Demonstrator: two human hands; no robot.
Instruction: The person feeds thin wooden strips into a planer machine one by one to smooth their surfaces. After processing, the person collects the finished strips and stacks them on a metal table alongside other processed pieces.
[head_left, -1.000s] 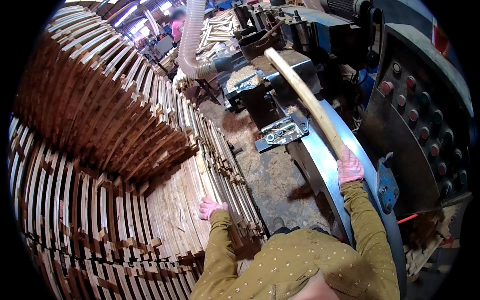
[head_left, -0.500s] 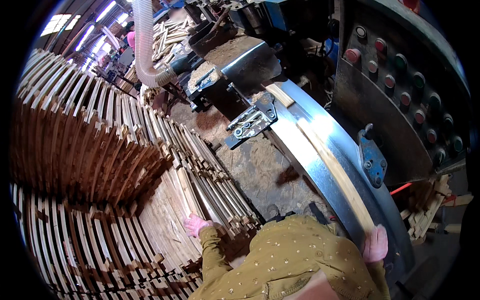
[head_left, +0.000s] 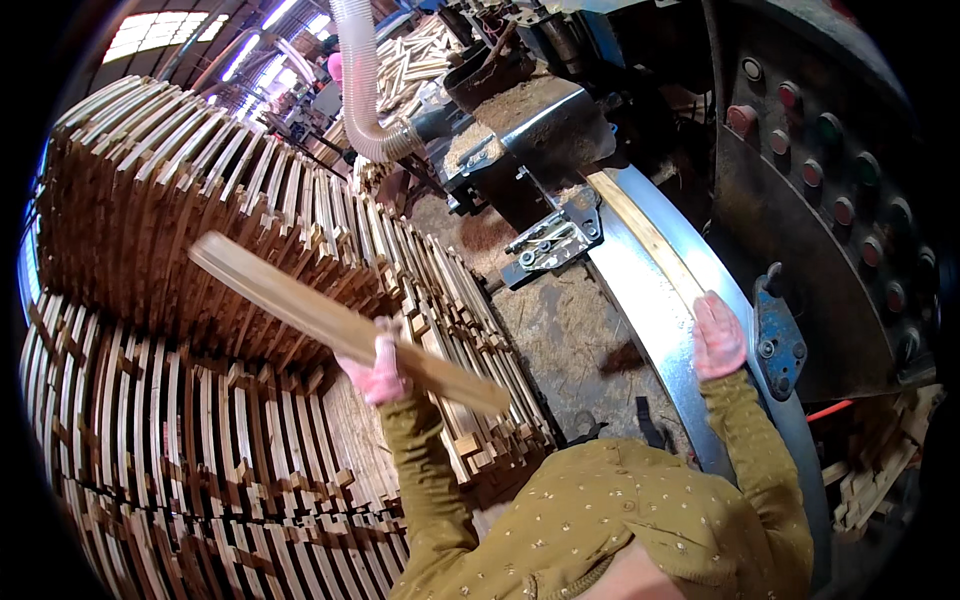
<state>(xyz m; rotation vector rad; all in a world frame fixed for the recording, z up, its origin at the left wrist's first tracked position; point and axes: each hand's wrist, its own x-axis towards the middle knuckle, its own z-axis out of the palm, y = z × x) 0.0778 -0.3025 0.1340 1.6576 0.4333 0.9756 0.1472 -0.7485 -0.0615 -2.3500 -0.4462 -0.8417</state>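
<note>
My left hand (head_left: pixel 376 378), in a pink glove, is closed around a wooden strip (head_left: pixel 280 300). That strip is raised at a slant above the stacked wood, slightly smeared by motion. On the right, my pink-gloved right hand (head_left: pixel 720 340) is closed at the near end of another wooden strip (head_left: pixel 642 230), its fingers together over that end. This second strip lies along the curved shiny metal bed (head_left: pixel 640 295), and its far end reaches the metal hood (head_left: pixel 560 125) of the machine.
Tall stacks of wooden strips (head_left: pixel 180 320) fill the left side. A metal guide bracket (head_left: pixel 555 240) sits at the bed's left edge, a blue bracket (head_left: pixel 780 335) at its right. Beyond are a button panel (head_left: pixel 830 190) and a ribbed hose (head_left: pixel 360 90). Scrap wood (head_left: pixel 880 470) lies lower right.
My left hand has lifted a wooden strip off the stack. My right hand has moved forward along the bed, and the strip there has slid farther toward the hood.
</note>
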